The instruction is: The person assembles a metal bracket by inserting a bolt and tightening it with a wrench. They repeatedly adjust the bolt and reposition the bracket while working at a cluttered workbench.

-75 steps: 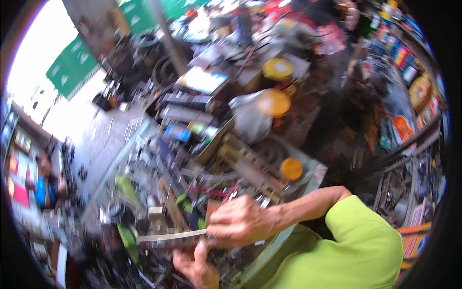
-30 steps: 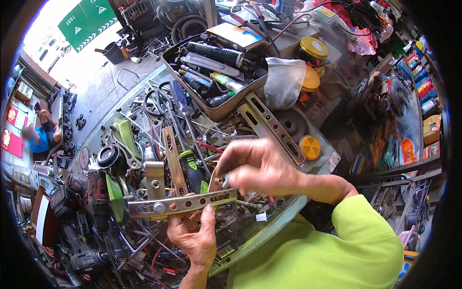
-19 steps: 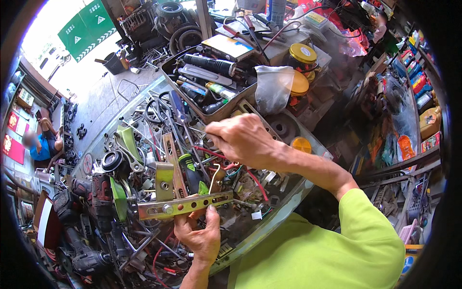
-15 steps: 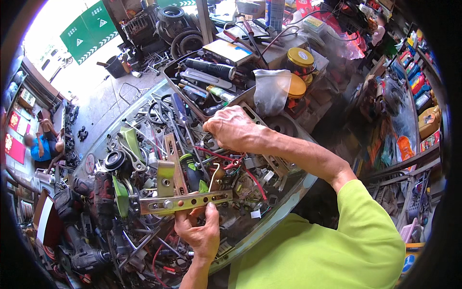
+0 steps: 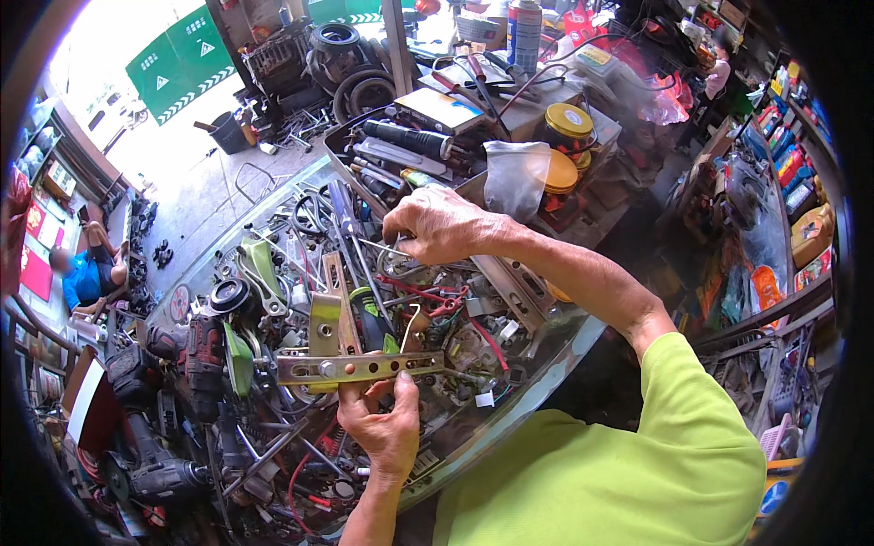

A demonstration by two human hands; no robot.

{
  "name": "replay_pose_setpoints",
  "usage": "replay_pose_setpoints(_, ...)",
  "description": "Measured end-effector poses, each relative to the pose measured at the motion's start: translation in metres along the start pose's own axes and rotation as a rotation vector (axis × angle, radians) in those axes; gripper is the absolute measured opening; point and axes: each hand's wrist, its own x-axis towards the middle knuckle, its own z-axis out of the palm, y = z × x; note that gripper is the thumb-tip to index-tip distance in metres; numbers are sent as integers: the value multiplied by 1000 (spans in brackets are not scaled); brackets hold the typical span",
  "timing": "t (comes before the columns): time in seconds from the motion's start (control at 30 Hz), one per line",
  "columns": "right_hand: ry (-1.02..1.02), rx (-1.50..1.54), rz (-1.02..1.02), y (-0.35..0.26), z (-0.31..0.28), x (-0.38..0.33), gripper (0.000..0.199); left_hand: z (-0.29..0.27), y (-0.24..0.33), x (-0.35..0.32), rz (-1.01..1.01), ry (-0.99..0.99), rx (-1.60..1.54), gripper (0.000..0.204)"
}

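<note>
My left hand point(image 5: 381, 428) grips a perforated metal bracket point(image 5: 414, 363) from below, its thumb at the front edge. An upright, brassy plate point(image 5: 323, 320) is fixed to the bracket's left part, and a bent thin rod point(image 5: 409, 326) stands up near its right part. Farther back, my right hand point(image 5: 435, 226) reaches over the cluttered bench with its fingers closed. A thin silvery metal rod point(image 5: 380, 247) shows at those fingertips; its far end is among other tools. Below the bracket and around it lie loose hardware, a green-and-black handle point(image 5: 369, 318) and red wires point(image 5: 487, 342).
Cordless power tools point(image 5: 159, 473) crowd the bench's left side. Behind my right hand stands a tool tray point(image 5: 341, 146) with a black flashlight point(image 5: 410, 138), beside yellow-lidded jars point(image 5: 569, 120) and a plastic bag point(image 5: 514, 182). A person in blue point(image 5: 84, 280) sits at far left.
The view has shifted slightly. My right hand has drawn a little up and left, with more of the thin rod showing at its fingertips. My left hand keeps hold of the bracket.
</note>
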Motion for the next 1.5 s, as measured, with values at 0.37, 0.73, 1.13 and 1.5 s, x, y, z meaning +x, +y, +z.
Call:
replay_pose_setpoints(0.37, 332, 171, 152, 0, 5, -22, 37, 3, 12, 4, -53, -2, -68, 31)
replay_pose_setpoints(0.73, -61, 673, 206, -24, -15, -98, 42, 13, 48, 31, -356, 44, -720, 21)
replay_pose_setpoints(1.13, 68, 1264, 233, -18, 7, -100, 33, 53, 25, 29, -267, -73, -580, 30)
replay_pose_setpoints(1.5, -46, 1219, 189, -22, 23, -107, 31, 57, 26, 19, -239, -38, -489, 35)
